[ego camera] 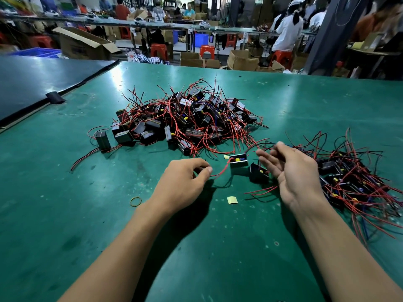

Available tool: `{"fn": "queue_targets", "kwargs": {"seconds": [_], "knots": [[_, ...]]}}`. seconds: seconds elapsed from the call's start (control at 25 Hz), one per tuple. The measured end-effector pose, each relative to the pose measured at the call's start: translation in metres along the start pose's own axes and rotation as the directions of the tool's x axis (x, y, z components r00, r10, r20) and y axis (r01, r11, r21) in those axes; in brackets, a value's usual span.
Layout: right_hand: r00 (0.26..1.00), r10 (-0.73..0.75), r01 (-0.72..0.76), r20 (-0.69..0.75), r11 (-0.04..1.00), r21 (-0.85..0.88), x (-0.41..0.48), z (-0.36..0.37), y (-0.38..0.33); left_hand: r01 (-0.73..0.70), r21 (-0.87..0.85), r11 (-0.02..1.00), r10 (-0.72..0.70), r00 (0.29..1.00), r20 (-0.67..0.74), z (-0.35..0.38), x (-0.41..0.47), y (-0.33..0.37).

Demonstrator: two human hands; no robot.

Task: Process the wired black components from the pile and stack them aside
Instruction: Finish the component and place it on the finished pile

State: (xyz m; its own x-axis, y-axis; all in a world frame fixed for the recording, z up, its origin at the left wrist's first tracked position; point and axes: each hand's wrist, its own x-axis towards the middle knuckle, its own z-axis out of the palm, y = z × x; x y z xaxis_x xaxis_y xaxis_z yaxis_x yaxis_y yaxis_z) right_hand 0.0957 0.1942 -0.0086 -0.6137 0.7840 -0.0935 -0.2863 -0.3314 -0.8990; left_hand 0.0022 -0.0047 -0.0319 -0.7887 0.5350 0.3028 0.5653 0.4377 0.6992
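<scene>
A big pile of black box components (185, 120) with red and black wires lies at the middle of the green table (65, 214). A second heap of such components (349, 182) lies at the right. Between my hands sits one component (238, 163) with its open side up, and another black one (258, 173) beside it. My left hand (185, 184) pinches the red wire (220, 172) that runs to the first component. My right hand (292, 171) is palm-up with fingers spread, dark wires pinched between thumb and fingers.
A rubber band (135, 201) and a yellow scrap (232, 200) lie near my left wrist. One stray component (103, 140) stands left of the pile. A dark panel (32, 83) covers the table's far left. Cardboard boxes, stools and seated workers fill the background.
</scene>
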Motion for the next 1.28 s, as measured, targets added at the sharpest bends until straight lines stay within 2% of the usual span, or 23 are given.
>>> {"fn": "queue_targets", "kwargs": {"seconds": [0.16,0.28,0.4,0.52,0.68,0.76,0.88,1.0,1.12,1.28], "knots": [[0.976,-0.119,0.142,-0.181,0.982,0.122,0.005,-0.003,-0.005,-0.045,0.038,0.998,0.043,0.997,0.065,0.003,-0.003,0.004],[0.94,-0.206,0.235,-0.273,0.969,0.079,0.007,-0.004,-0.003,-0.062,0.055,0.997,0.057,0.993,0.099,0.004,-0.003,0.004],[0.918,-0.238,0.261,-0.318,0.965,0.031,0.009,-0.005,0.001,-0.083,0.083,0.993,0.073,0.991,0.115,0.005,-0.003,0.003],[0.909,-0.315,0.291,-0.274,0.949,-0.125,0.002,0.001,0.007,-0.092,0.103,0.99,0.079,0.99,0.117,0.006,-0.003,0.003],[0.87,-0.489,0.408,-0.061,0.785,-0.465,-0.017,0.012,0.022,-0.09,0.105,0.99,0.078,0.99,0.117,0.007,-0.003,0.002],[0.872,-0.471,0.455,0.129,0.689,-0.564,-0.022,0.017,0.032,-0.083,0.098,0.992,0.071,0.991,0.115,0.008,-0.003,0.001],[0.908,-0.265,0.418,0.323,0.61,-0.673,-0.014,0.024,0.045,-0.071,0.081,0.994,0.063,0.993,0.103,0.01,-0.002,0.001],[0.943,-0.164,0.331,0.288,0.529,-0.781,0.006,0.024,0.05,-0.063,0.073,0.995,0.056,0.994,0.09,0.01,-0.001,0.0],[0.969,-0.184,0.242,0.163,0.604,-0.76,0.024,0.011,0.046,-0.061,0.071,0.996,0.054,0.994,0.097,0.01,-0.001,0.0],[0.977,-0.196,0.196,0.084,0.666,-0.719,0.039,-0.008,0.034,-0.063,0.069,0.996,0.056,0.993,0.101,0.01,-0.001,-0.001]]}}
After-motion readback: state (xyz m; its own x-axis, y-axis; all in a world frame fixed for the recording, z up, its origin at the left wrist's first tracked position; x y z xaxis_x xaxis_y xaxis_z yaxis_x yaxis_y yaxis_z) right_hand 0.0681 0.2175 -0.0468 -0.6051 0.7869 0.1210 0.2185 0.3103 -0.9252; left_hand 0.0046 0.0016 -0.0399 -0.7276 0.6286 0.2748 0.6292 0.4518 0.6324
